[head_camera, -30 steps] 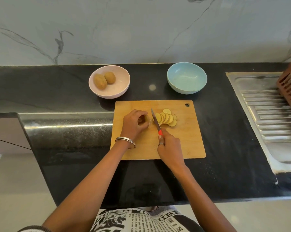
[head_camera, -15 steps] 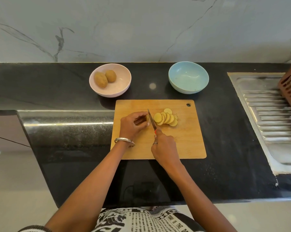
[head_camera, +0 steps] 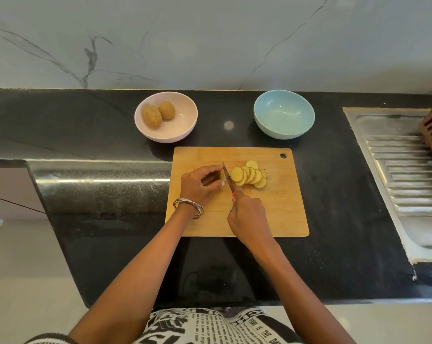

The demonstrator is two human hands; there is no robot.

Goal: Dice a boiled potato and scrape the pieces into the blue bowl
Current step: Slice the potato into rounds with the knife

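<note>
Veined grey marble is seen behind a polished black speckled countertop (head_camera: 110, 219), into which a ribbed steel drainboard (head_camera: 403, 175) is set at the right. A rectangular wooden cutting board (head_camera: 279, 209) is laid near the front edge. Behind it, well apart, a round pink bowl (head_camera: 182, 127) with two whole potatoes (head_camera: 158, 114) and a smooth, empty blue bowl (head_camera: 284, 114) are placed. The potato end (head_camera: 221, 175) is pinched by the curled left hand (head_camera: 200, 186). A red-handled knife (head_camera: 228, 177) is gripped by the right hand (head_camera: 247, 214), the blade set between the end and the fanned yellow round slices (head_camera: 248, 175).
</note>
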